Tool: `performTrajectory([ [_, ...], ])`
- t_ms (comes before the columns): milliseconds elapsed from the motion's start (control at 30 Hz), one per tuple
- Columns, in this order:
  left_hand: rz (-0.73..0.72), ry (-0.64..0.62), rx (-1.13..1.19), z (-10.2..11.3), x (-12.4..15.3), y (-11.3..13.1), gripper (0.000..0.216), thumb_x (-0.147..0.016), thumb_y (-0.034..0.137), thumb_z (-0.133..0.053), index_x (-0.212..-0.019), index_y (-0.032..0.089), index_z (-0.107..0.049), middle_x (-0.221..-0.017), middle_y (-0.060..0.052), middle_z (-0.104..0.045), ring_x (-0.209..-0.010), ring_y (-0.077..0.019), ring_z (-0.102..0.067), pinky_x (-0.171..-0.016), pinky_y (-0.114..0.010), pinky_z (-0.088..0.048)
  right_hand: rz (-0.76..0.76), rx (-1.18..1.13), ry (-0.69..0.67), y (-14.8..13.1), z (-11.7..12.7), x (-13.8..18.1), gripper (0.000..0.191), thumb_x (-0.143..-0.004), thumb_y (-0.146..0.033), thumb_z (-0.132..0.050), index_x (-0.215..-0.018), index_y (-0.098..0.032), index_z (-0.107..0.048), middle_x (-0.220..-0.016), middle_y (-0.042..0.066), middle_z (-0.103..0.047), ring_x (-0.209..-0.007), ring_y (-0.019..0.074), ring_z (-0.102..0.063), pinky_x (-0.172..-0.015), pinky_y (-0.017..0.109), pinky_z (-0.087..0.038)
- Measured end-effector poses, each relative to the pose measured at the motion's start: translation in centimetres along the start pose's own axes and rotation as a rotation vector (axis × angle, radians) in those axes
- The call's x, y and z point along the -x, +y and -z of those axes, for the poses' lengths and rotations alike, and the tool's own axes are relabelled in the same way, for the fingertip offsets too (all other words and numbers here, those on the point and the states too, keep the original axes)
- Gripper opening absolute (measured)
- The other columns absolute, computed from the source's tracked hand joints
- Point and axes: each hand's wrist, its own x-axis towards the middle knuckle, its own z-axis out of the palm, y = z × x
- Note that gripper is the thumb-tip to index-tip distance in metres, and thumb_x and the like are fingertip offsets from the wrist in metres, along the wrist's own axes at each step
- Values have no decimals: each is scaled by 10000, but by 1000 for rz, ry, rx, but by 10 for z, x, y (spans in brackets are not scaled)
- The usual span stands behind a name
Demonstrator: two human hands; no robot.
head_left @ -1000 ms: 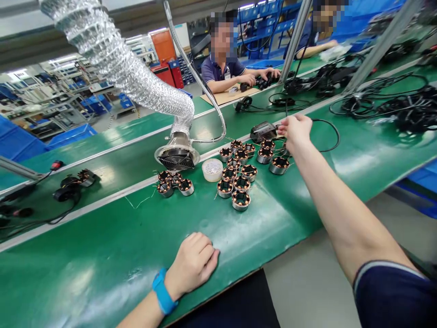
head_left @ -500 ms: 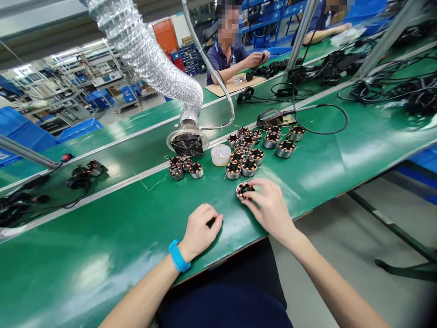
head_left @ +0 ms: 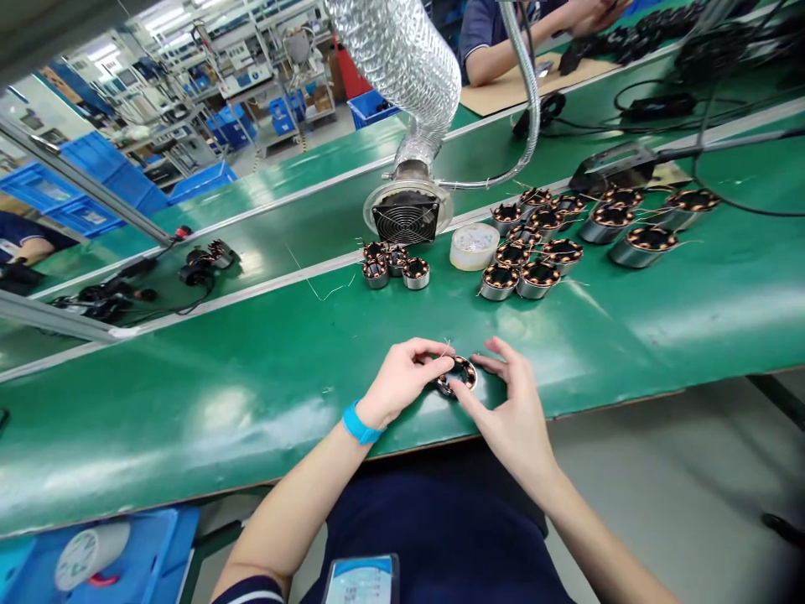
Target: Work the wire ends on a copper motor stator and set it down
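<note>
A round motor stator with copper windings lies on the green bench near its front edge, held between both hands. My left hand, with a blue wristband, pinches the stator's left side and a thin wire end. My right hand grips the stator from the right with thumb and fingers curled round it. Several more stators stand in a cluster further back, and three smaller ones sit by the fan.
A fume fan on a silver flexible duct faces the bench. A white round tub sits beside the stators. A soldering iron stand and black cables lie at the back right. Another person's arms work across the belt.
My right hand came back from the far stand, picked a stator from the cluster and drew it to the front edge. My left hand moved onto it.
</note>
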Motion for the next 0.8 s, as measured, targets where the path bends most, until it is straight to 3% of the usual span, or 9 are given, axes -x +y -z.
performTrajectory([
  [133,-4,147,225,-9,0,0,285,-677,348,-892,-808,128,-765,-808,-52,-714,-707,-118,-621,-692,-247,-516,39,102,-117,1,-3,-3,542,-937,-602,-653,-1317,-216,-619,-1260,118,-680,-1176,308,-645,-1026,514,-517],
  [267,-288,414,134,-7,13,3,229,-770,362,-839,-795,153,-748,-857,-46,-694,-720,-121,-631,-671,-247,-543,82,97,-164,3,-1,-7,515,-941,-627,-638,-1260,-224,-661,-1218,97,-708,-1130,299,-658,-1007,493,-501],
  [333,-353,514,115,-5,18,3,247,-802,381,-821,-910,173,-744,-969,-59,-704,-811,-134,-656,-733,-256,-563,87,74,-189,5,0,-9,500,-945,-611,-644,-1268,-229,-657,-1216,91,-707,-1127,292,-655,-1003,479,-493],
  [367,-334,518,103,-5,19,2,300,-790,381,-836,-995,185,-738,-1036,-68,-708,-857,-141,-664,-768,-265,-566,91,64,-202,6,0,-10,498,-948,-603,-645,-1278,-230,-651,-1221,91,-704,-1132,291,-650,-1001,474,-488],
  [433,-244,410,23,-5,18,-1,413,-752,370,-869,-1103,200,-734,-1118,-86,-713,-909,-158,-672,-812,-282,-562,107,50,-235,9,1,-12,514,-949,-596,-649,-1313,-234,-631,-1242,92,-693,-1150,293,-635,-999,468,-477],
  [500,-191,249,-111,-6,14,-3,305,-786,362,-836,-1034,195,-773,-1058,-87,-735,-905,-174,-677,-823,-293,-547,132,42,-279,11,2,-13,542,-937,-606,-660,-1336,-242,-617,-1260,89,-684,-1167,296,-616,-999,463,-465],
  [567,-219,168,-247,-8,10,-1,157,-854,346,-761,-867,194,-800,-909,-68,-741,-860,-175,-674,-810,-289,-525,146,33,-337,9,5,-15,555,-916,-616,-676,-1330,-250,-618,-1255,81,-681,-1161,294,-599,-994,453,-456],
  [667,-305,203,-385,-9,6,3,164,-868,312,-721,-758,216,-795,-803,-39,-723,-798,-167,-658,-767,-277,-500,138,8,-433,2,9,-21,530,-914,-581,-693,-1320,-249,-614,-1239,73,-671,-1135,278,-579,-988,433,-441],
  [800,-347,281,-435,-5,-1,8,207,-861,378,-707,-751,226,-792,-797,-37,-723,-792,-180,-661,-758,-284,-506,160,-17,-527,-9,13,-30,480,-943,-518,-695,-1330,-251,-601,-1251,56,-660,-1122,248,-562,-985,403,-420],
])
